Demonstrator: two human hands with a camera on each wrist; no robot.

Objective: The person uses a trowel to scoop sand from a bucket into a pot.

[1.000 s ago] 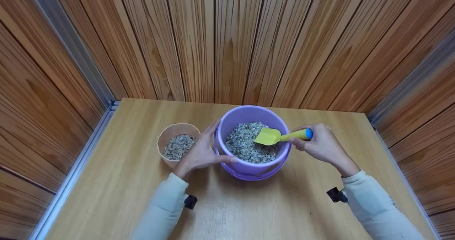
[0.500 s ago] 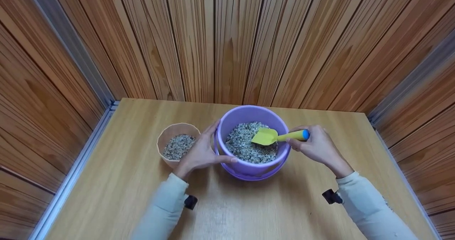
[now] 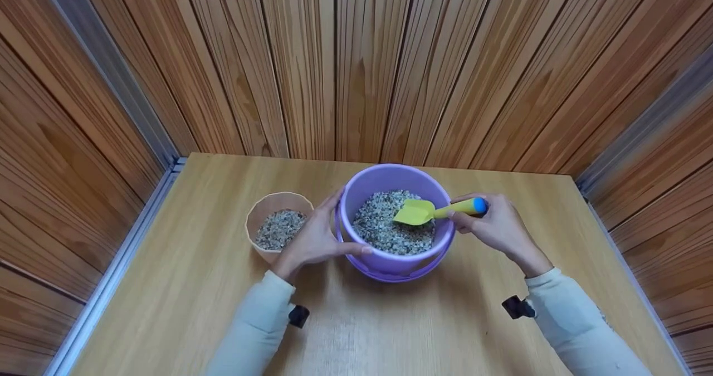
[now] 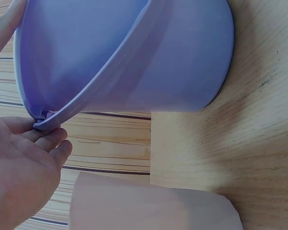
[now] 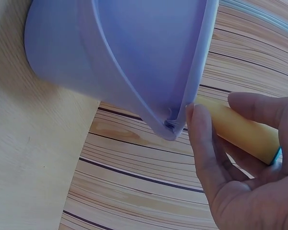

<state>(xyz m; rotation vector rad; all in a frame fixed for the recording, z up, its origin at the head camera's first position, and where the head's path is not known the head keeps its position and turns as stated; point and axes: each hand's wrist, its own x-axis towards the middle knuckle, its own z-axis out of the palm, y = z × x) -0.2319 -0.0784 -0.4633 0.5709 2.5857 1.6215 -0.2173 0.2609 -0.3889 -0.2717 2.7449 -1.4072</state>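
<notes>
A purple bucket (image 3: 392, 262) stands on the table, holding grey gravel (image 3: 387, 225). My left hand (image 3: 315, 237) holds it at the left side, its thumb over the near rim; in the left wrist view the fingertips (image 4: 53, 139) curl at the rim by the bail's pivot. My right hand (image 3: 498, 223) grips the handle of a toy shovel (image 3: 415, 213) with a yellow-green blade and a blue end cap. The blade lies over the gravel inside the bucket. In the right wrist view the yellow handle (image 5: 245, 134) is between thumb and fingers, close to the rim.
A peach-coloured pot (image 3: 257, 220), partly filled with similar gravel, stands left of the bucket, partly behind my left hand. The bucket's purple bail (image 3: 390, 278) hangs down on the near side. Wood-plank walls (image 3: 362, 86) enclose the wooden table (image 3: 211, 309) at the back and sides.
My right hand and the shovel have shifted slightly left, bringing the blade a little farther over the gravel. The left hand, bucket and pot have stayed in place.
</notes>
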